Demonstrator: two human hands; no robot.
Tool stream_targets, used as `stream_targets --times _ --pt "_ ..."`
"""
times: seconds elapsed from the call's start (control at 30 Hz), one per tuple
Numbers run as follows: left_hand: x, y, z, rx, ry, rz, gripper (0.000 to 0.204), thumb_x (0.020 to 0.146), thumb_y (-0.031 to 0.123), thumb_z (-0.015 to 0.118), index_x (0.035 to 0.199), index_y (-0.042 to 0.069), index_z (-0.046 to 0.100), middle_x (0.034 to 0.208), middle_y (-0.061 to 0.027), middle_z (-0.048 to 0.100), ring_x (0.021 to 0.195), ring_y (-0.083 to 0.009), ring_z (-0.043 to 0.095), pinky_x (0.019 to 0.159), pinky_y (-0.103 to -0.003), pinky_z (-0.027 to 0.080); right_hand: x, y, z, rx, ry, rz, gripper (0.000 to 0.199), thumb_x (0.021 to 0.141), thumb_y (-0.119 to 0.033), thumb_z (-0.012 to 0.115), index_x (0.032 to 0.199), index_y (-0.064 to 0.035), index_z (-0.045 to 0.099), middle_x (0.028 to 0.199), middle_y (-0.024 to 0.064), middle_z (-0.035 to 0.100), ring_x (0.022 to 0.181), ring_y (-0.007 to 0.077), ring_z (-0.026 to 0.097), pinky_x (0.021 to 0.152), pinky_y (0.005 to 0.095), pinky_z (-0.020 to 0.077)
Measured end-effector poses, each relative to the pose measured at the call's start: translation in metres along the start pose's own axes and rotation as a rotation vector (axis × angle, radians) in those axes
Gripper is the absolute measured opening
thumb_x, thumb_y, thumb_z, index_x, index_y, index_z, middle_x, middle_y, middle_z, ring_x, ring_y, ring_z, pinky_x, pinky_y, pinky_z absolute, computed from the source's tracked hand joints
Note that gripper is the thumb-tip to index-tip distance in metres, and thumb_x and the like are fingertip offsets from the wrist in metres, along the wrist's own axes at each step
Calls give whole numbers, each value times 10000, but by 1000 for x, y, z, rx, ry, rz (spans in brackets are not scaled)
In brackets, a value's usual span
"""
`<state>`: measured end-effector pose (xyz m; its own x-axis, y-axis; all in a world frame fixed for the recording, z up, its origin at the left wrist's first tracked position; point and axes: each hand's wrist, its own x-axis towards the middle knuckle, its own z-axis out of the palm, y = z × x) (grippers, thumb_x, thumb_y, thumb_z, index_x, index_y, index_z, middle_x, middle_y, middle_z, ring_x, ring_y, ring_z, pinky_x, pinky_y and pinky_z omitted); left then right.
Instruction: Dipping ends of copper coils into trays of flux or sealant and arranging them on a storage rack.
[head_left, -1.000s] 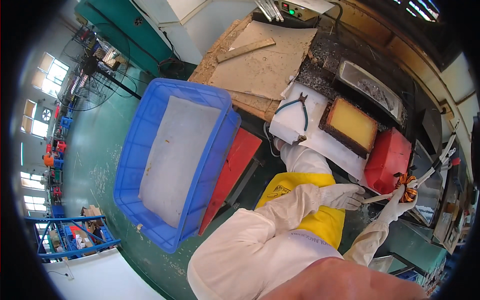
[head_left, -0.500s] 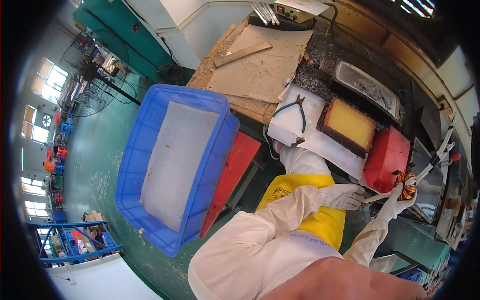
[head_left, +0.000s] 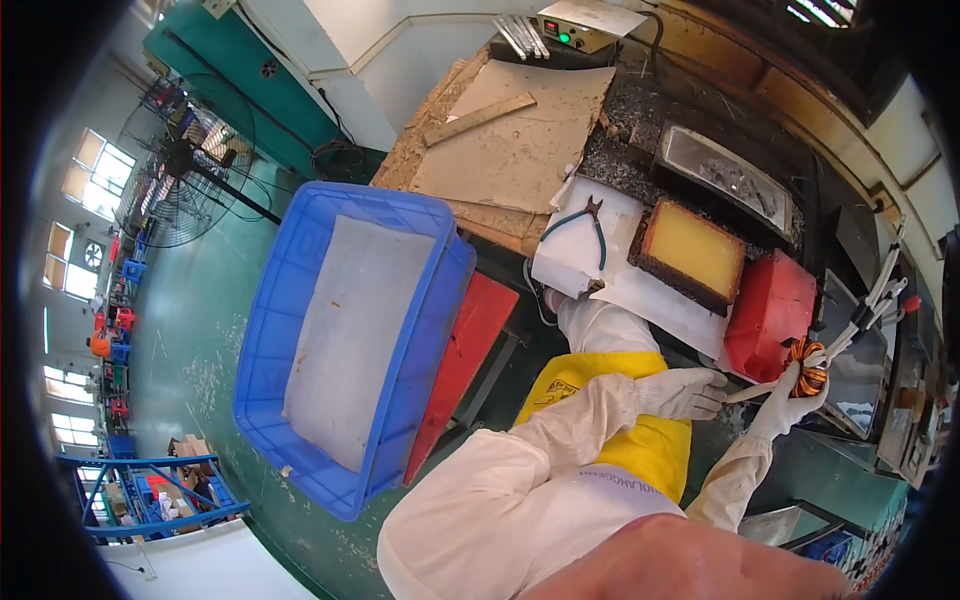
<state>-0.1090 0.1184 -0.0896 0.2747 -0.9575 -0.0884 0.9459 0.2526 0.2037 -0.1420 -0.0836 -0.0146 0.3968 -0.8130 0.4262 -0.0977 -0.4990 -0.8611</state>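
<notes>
My right hand, in a white glove, grips a ring-shaped coil wound with copper-coloured wire. White sleeved leads stick out from the coil toward the upper right. Another white lead runs from the coil to my left hand. The gloved left fingers are curled and closed at that lead's end; their exact grip is partly hidden. Just beyond the coil sits a red bin. To its left, a dark-framed square pot has a flat yellow surface. Blue-handled cutters lie on a white sheet.
A blue plastic crate with a pale liner stands on my left, beside a red board. Behind the pot is a metal-framed tray. A control box stands at the back. A large fan is far left.
The whole view has shifted slightly. The white leads beyond the coil have swung a little; both hands keep nearly the same place and grip.
</notes>
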Motion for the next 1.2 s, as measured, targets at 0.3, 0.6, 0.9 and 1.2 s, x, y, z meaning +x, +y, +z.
stream_targets --times 0.3,0.6,0.9,1.2 --pt "-2 1 6 -10 4 -10 409 1032 329 510 1356 82 467 1325 -149 556 1259 -308 528 1124 -458 409 -11 14 2 107 60 -75 683 900 -92 751 1421 31 327 1333 211 485 1159 250 581 971 357 529" --pt "3 3 5 -33 128 -99 386 1016 292 560 1324 68 500 1296 -172 576 1254 -333 537 1141 -483 400 -26 21 12 115 157 -135 714 834 -27 780 1422 -39 375 1375 157 458 1257 246 490 1066 373 418" --pt "5 2 15 11 144 -51 367 1022 267 546 1324 61 505 1305 -173 564 1243 -326 538 1147 -480 401 -30 24 5 117 208 -63 725 823 -75 801 1417 -62 386 1292 140 544 1128 217 598 991 329 482" --pt "2 1 17 18 185 -53 362 1029 251 529 1341 69 500 1349 -175 540 1264 -325 525 1154 -480 397 -32 21 3 124 171 -7 694 836 -54 782 1403 -69 382 1290 123 530 1141 211 587 1005 326 474"
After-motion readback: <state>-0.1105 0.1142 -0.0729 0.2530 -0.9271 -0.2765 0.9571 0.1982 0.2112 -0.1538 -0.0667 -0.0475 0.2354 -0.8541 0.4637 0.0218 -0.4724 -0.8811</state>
